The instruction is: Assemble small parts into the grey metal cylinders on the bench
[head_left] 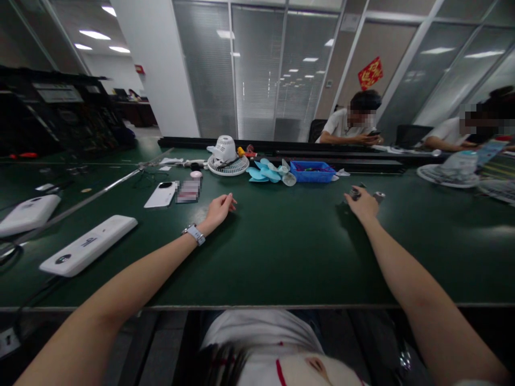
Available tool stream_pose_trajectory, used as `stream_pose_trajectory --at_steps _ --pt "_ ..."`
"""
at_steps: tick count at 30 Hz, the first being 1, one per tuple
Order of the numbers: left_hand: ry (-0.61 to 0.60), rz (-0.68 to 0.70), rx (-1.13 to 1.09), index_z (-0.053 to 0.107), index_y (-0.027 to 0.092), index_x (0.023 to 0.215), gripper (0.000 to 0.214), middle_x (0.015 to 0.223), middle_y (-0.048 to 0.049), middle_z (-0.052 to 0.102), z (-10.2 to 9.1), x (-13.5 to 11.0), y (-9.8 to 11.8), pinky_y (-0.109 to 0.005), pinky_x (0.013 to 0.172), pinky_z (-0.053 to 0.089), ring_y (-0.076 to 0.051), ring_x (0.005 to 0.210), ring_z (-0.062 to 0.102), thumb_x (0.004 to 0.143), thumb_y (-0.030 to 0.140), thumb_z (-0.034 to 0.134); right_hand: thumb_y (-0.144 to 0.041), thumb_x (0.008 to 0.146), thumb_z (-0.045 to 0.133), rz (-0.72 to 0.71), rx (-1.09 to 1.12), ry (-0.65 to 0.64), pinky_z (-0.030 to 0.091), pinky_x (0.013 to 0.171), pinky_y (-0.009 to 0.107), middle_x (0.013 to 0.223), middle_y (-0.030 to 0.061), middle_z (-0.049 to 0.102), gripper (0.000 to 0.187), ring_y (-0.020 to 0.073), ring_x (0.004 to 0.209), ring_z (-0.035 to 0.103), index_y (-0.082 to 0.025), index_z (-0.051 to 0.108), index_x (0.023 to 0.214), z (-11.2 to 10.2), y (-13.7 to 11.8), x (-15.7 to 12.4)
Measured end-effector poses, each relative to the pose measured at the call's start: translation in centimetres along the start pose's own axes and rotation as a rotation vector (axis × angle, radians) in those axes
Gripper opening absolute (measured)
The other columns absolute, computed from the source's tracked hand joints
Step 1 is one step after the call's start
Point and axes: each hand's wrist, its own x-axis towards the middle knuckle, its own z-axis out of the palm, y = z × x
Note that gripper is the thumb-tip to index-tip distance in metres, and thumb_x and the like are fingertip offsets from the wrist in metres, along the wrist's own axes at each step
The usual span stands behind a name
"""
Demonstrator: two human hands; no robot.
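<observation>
The green worktop (277, 252) has lots of open room between the hands, down to its near edge. A blue tub (311, 172) sits farther back. The left hand (218, 210) is loosely bent, fingers a bit apart. The right hand (364, 206) has its fingers around a small metal thing (379, 197) — it pokes out beside them.

A small dark metallic part (354, 193) is observed gripped between thumb and fingers of the right hand (365, 205), largely covered; a grey rounded metallic end (379, 197) is exposed at that hand's outer side; whether both are joined cannot be determined
</observation>
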Motion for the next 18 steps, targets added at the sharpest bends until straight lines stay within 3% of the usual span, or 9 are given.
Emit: stream_pose_trajectory --at_steps 5,10,14,18 --pt "-0.012 0.007 0.034 0.066 0.018 0.079 0.054 0.069 -0.0058 0.069 -0.1 0.0 -0.3 -0.030 0.066 0.048 -0.019 0.068 0.065 0.087 0.066 0.044 -0.044 0.085 0.063 0.026 0.030 -0.002 0.048 0.086 0.042 0.110 0.0168 0.070 0.055 0.0308 0.099 0.065 -0.020 0.061 0.134 0.5 0.2 0.1" --pt "-0.005 0.015 0.048 0.066 0.018 0.080 0.056 0.070 -0.0062 0.069 -0.1 0.0 -0.3 -0.030 0.065 0.047 -0.020 0.068 0.064 0.088 0.067 0.042 -0.041 0.085 0.064 0.043 0.085 0.042 0.047 0.093 0.045 0.117 0.0185 0.069 0.058 0.0326 0.105 0.064 -0.017 0.059 0.137 -0.4 -0.9 0.2" --pt "-0.020 0.024 0.079 0.069 0.018 0.084 0.056 0.076 -0.0071 0.072 0.0 -0.6 0.8 -0.030 0.069 0.048 -0.021 0.074 0.065 0.090 0.067 0.041 -0.044 0.086 0.062 -0.067 0.251 0.119 0.048 0.093 0.044 0.112 0.0147 0.071 0.064 0.0299 0.100 0.067 -0.018 0.052 0.143 -1.2 -5.3 -1.3" --pt "-0.119 0.132 0.079 0.072 0.018 0.102 0.052 0.098 -0.0080 0.075 0.7 -2.3 3.5 -0.031 0.082 0.049 -0.023 0.094 0.067 0.094 0.060 0.042 -0.048 0.083 0.065 -0.300 0.542 -0.095 0.054 0.082 0.039 0.106 0.0095 0.072 0.069 0.0226 0.081 0.069 -0.021 0.050 0.145 -1.0 -12.0 -6.0"
